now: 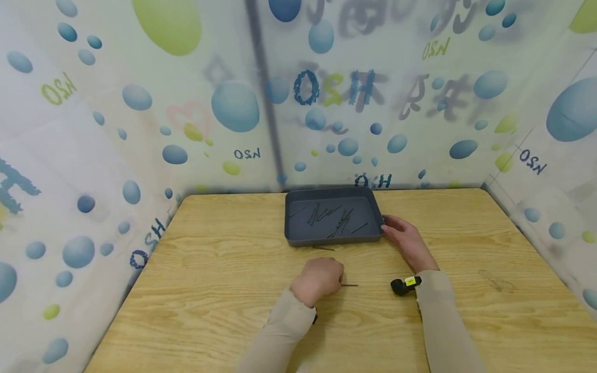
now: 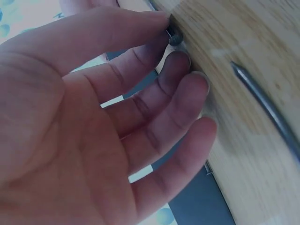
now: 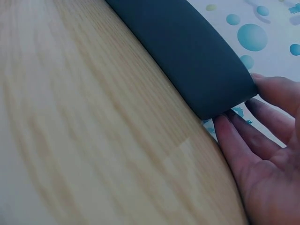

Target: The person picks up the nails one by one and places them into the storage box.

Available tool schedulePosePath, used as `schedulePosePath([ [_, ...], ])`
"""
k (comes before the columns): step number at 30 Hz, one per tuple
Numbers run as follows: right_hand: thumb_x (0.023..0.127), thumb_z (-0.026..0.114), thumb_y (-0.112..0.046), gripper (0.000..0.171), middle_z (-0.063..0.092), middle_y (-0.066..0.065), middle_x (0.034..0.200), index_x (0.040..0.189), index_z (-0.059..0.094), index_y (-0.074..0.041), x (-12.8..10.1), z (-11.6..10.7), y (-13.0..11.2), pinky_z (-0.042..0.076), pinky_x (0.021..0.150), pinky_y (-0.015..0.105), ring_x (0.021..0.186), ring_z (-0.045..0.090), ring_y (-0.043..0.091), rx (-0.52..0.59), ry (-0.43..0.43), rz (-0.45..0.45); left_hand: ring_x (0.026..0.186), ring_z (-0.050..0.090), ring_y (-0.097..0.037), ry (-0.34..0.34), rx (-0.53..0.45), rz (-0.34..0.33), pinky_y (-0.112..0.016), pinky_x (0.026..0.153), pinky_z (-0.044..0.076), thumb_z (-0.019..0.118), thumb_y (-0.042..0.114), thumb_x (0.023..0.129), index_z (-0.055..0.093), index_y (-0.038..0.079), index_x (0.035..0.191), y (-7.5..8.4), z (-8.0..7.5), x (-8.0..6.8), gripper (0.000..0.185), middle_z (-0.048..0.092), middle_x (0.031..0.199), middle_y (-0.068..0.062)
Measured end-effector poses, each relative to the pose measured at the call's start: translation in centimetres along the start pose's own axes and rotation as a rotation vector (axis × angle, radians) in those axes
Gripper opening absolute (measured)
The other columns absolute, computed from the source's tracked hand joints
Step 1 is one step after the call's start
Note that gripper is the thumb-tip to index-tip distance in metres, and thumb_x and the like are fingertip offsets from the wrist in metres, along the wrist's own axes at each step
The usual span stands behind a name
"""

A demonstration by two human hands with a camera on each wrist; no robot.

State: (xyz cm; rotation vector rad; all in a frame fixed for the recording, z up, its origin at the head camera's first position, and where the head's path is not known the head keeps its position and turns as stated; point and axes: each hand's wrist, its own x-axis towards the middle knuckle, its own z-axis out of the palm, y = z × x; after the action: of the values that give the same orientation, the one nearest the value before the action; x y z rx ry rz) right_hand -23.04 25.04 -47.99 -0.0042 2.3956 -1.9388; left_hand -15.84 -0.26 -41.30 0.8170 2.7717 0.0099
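In the head view my left hand (image 1: 318, 280) is over the table, just in front of the tray. Its thumb and forefinger pinch a dark nail (image 2: 175, 39) near the head, and the shaft (image 1: 351, 285) sticks out to the right. A second nail (image 2: 267, 104) lies on the wood beside the hand. Another nail (image 1: 324, 248) rests against the front edge of a dark grey rectangular tray (image 1: 333, 241), which holds several scattered nails (image 1: 342, 221). My right hand (image 1: 410, 242) grips the tray's right end at the front corner, with fingertips on its rim and lower edge.
The wood-grain table (image 1: 224, 269) meets a patterned curtain (image 1: 233, 106) behind the tray, with more cloth at both sides. A black device with a yellow label (image 1: 409, 282) is worn at the right wrist.
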Motion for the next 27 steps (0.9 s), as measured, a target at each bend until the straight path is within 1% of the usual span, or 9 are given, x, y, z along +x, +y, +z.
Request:
schedulePosePath([
  [5,0.088,0.054,-0.036,0.056,0.039,0.008,0.136,0.137,0.038,-0.013,-0.1,0.1,0.0,0.031,0.098,0.041,0.120,0.040,0.022,0.009,0.000,0.003,0.059,0.047,-0.008,-0.040,0.009,-0.003,-0.029,0.047,0.038,0.061,0.016,0.079,0.057,0.024,0.062,0.1,-0.1,-0.1,0.019,0.052,0.069,0.009],
  [9,0.088,0.054,-0.036,0.056,0.039,0.009,0.136,0.137,0.037,-0.013,-0.1,0.1,-0.1,0.031,0.098,0.041,0.120,0.040,0.022,0.018,0.002,0.007,0.058,0.046,-0.008,-0.042,-0.001,0.001,-0.029,0.047,0.037,0.061,0.016,0.078,0.055,0.023,0.063,0.1,-0.1,-0.2,0.018,0.050,0.067,0.009],
  [13,0.089,0.054,-0.035,0.056,0.039,0.008,0.136,0.137,0.037,-0.013,-0.1,0.1,-0.1,0.032,0.098,0.040,0.120,0.040,0.021,0.017,0.002,0.014,0.053,0.041,-0.008,0.018,-0.043,0.022,-0.026,0.044,0.035,0.062,0.019,0.080,0.053,0.020,0.058,-0.1,-0.1,-0.2,0.023,0.047,0.060,0.008],
  [17,0.089,0.054,-0.035,0.056,0.039,0.008,0.136,0.137,0.037,-0.013,-0.1,0.1,-0.1,0.032,0.098,0.040,0.121,0.040,0.021,0.014,0.000,0.014,0.051,0.036,-0.007,0.079,-0.094,0.066,-0.023,0.042,0.031,0.063,0.016,0.079,0.052,0.020,0.056,-0.6,0.0,-0.1,0.025,0.043,0.056,0.009],
  [21,0.089,0.054,-0.036,0.055,0.039,0.008,0.136,0.137,0.037,-0.014,-0.1,0.2,-0.1,0.032,0.098,0.040,0.120,0.040,0.021,0.019,0.000,0.014,0.053,0.040,-0.005,0.100,-0.147,0.107,-0.021,0.046,0.033,0.063,0.010,0.077,0.059,0.020,0.063,-0.9,-0.1,0.1,0.017,0.049,0.061,0.010],
  [24,0.088,0.055,-0.036,0.056,0.038,0.009,0.136,0.137,0.037,-0.014,-0.1,0.2,-0.1,0.033,0.097,0.039,0.121,0.040,0.021,0.032,-0.001,0.015,0.060,0.047,-0.004,0.106,-0.151,0.127,-0.020,0.052,0.038,0.062,0.010,0.079,0.064,0.020,0.077,-1.1,-0.2,0.2,0.011,0.057,0.072,0.010],
  [27,0.088,0.055,-0.036,0.056,0.038,0.009,0.136,0.136,0.037,-0.015,-0.2,0.3,-0.1,0.034,0.096,0.037,0.120,0.040,0.022,0.040,0.001,0.014,0.064,0.049,-0.004,0.104,-0.163,0.140,-0.020,0.057,0.040,0.062,0.012,0.081,0.063,0.019,0.087,-1.2,-0.3,0.3,0.009,0.059,0.079,0.009],
])
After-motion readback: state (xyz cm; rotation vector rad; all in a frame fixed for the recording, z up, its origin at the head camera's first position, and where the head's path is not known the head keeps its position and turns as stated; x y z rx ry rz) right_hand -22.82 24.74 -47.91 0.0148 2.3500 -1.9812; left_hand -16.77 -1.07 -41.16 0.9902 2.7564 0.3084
